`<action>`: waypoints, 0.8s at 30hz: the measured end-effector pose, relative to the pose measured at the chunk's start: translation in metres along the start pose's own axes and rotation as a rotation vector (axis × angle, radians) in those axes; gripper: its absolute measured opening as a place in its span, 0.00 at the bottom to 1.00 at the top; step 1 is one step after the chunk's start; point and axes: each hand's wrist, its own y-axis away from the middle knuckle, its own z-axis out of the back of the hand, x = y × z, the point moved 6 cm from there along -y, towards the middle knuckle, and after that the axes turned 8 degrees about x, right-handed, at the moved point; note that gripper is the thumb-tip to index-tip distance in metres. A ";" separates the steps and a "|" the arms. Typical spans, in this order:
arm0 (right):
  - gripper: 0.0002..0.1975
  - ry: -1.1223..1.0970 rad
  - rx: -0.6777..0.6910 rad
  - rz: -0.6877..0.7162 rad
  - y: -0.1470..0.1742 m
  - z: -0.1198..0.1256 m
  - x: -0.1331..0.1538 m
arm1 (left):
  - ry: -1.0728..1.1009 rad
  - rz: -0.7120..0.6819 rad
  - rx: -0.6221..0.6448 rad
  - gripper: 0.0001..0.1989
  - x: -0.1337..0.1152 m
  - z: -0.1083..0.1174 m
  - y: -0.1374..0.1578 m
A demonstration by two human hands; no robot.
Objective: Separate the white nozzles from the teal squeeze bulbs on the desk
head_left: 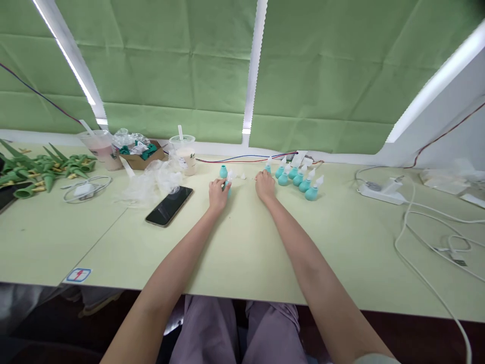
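Note:
My left hand (217, 195) is closed around a small turquoise squeeze bulb with a white pointed tip (230, 175), mostly covered by the fingers. Just behind it stands a turquoise bulb (223, 172) with an open neck and no tip. A small white piece (243, 176) lies between the hands. On the table to the right, my right hand (265, 186) has its fingers curled together; what they hold, if anything, is hidden. A tipped bulb (269, 165) shows right behind that hand. Several more turquoise bulbs with white tips (311, 193) stand grouped to its right.
A black phone (169, 206) lies left of my left arm, beside crumpled clear plastic (151, 184). Behind are a drink cup (184, 156), a small cardboard box (142, 159) and another cup (104, 151). Green plastic parts (49, 167) pile far left. A power strip (382, 192) and cables occupy the right.

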 end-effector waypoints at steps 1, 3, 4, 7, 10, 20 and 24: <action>0.16 0.025 0.003 -0.011 -0.002 -0.001 0.002 | 0.002 0.000 0.000 0.16 0.000 0.000 0.000; 0.17 0.051 0.010 -0.031 -0.003 -0.005 0.003 | 0.007 -0.002 -0.001 0.15 -0.001 0.000 0.000; 0.17 0.056 0.013 -0.037 -0.003 -0.007 0.002 | 0.010 -0.004 0.001 0.15 -0.002 -0.001 0.000; 0.16 0.061 0.015 -0.050 -0.001 -0.013 -0.004 | 0.010 -0.019 0.012 0.14 -0.005 -0.002 0.001; 0.14 0.060 0.012 -0.048 -0.002 -0.015 -0.007 | -0.010 -0.049 0.011 0.14 -0.008 -0.002 0.003; 0.10 -0.014 -0.101 -0.027 -0.002 -0.011 -0.010 | -0.135 -0.112 0.026 0.14 -0.018 -0.003 0.008; 0.12 -0.233 -0.238 0.007 0.008 0.005 -0.007 | -0.213 -0.128 0.035 0.14 -0.020 -0.005 0.010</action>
